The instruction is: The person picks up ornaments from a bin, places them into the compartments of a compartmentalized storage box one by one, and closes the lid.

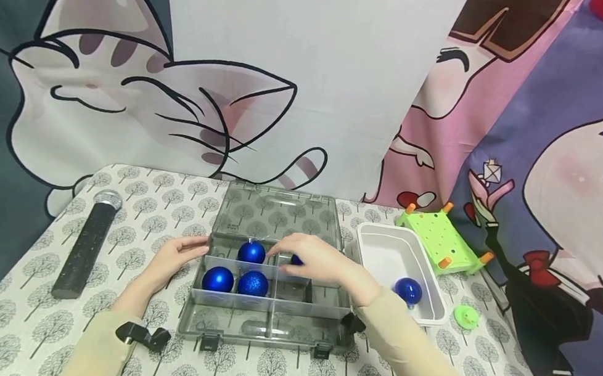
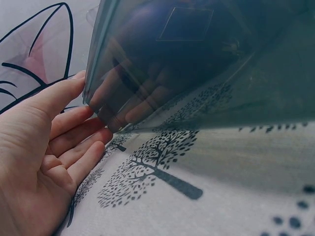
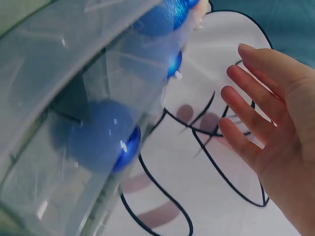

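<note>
A transparent grey compartment box (image 1: 230,321) lies on the table with its lid (image 1: 276,213) raised at the back. Two blue baubles (image 1: 218,279), one of them glittery, sit in its middle-left compartment. Behind them is another blue bauble (image 1: 252,252) with a metal cap. My right hand (image 1: 316,258) hovers over the back right compartment with fingers spread, holding nothing; a bauble (image 1: 296,260) there is partly hidden by it. In the right wrist view that bauble (image 3: 106,135) shows through the wall, apart from the fingers. My left hand (image 1: 173,260) touches the box's left side with extended fingers.
To the box's right stands a white tub (image 1: 383,253) with one blue bauble (image 1: 408,291) inside. Beyond it lie an upturned green pegboard-like stand (image 1: 443,241) with orange legs and a small green duck toy (image 1: 466,317). A black microphone (image 1: 87,244) lies at left.
</note>
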`<move>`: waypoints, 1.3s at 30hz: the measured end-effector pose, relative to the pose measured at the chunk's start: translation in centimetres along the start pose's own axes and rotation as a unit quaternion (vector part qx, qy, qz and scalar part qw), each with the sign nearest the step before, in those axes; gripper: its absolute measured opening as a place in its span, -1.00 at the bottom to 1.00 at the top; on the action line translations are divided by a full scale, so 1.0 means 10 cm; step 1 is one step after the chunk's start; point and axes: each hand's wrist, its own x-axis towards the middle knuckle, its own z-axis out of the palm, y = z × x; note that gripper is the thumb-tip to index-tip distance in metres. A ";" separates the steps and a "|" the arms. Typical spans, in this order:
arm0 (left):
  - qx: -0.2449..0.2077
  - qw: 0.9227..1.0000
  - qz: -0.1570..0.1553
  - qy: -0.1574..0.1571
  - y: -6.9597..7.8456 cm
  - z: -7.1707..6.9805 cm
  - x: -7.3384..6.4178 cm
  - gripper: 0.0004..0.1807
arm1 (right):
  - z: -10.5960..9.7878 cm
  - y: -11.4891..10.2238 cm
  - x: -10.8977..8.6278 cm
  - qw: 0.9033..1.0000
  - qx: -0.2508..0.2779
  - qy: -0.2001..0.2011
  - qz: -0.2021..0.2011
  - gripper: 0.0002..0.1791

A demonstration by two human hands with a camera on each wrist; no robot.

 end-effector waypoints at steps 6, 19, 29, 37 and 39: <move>0.006 1.000 -0.002 0.002 -0.02 0.00 0.01 -0.41 | -0.14 0.11 -0.17 0.998 -0.001 0.055 -0.013 -0.69; 0.007 1.000 -0.003 0.003 -0.01 0.00 0.02 -0.40 | -0.44 0.51 -0.79 0.984 0.060 0.157 0.052 -0.72; 0.011 1.000 -0.001 0.004 0.00 -0.01 0.00 -0.41 | -0.54 0.86 -1.37 0.976 0.072 0.157 0.130 -0.70; 0.003 1.000 0.001 0.002 -0.01 0.00 0.00 -0.41 | -0.57 1.09 -1.71 0.974 0.069 0.099 0.191 -0.65; 0.003 1.000 0.001 0.002 -0.02 0.00 0.00 -0.41 | -0.57 1.13 -1.77 0.973 0.070 0.083 0.203 -0.65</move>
